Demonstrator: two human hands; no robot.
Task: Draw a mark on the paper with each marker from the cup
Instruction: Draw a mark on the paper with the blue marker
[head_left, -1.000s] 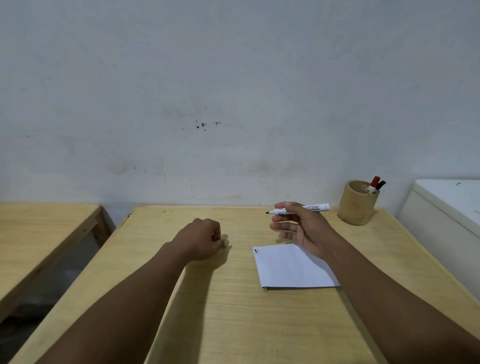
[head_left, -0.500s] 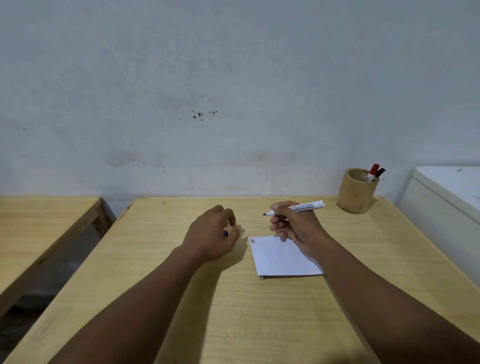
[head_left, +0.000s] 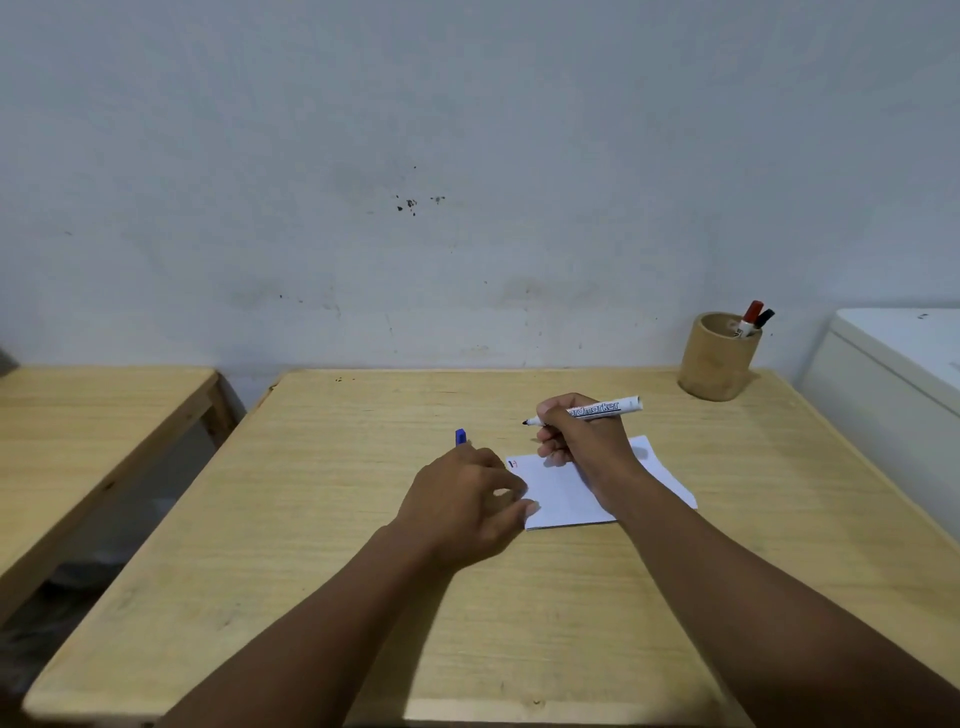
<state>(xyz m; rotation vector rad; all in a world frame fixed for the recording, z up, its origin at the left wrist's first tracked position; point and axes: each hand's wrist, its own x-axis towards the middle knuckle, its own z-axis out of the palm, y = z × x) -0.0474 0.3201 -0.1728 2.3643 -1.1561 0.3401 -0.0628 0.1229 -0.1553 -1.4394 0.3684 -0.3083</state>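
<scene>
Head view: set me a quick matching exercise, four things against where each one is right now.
Things:
1. uncapped marker
2. blue cap
3. red-capped marker
4. paper

Places:
A. in the cup
B. flat on the table
C. gripped in the right hand
D. just beyond the left hand

Pairs: 1-C; 2-D; 3-A; 4-B.

Hides lower end of blue plastic cap (head_left: 460, 435) behind left hand (head_left: 467, 501); covers middle of white paper sheet (head_left: 558, 496) with right hand (head_left: 584, 436).
</scene>
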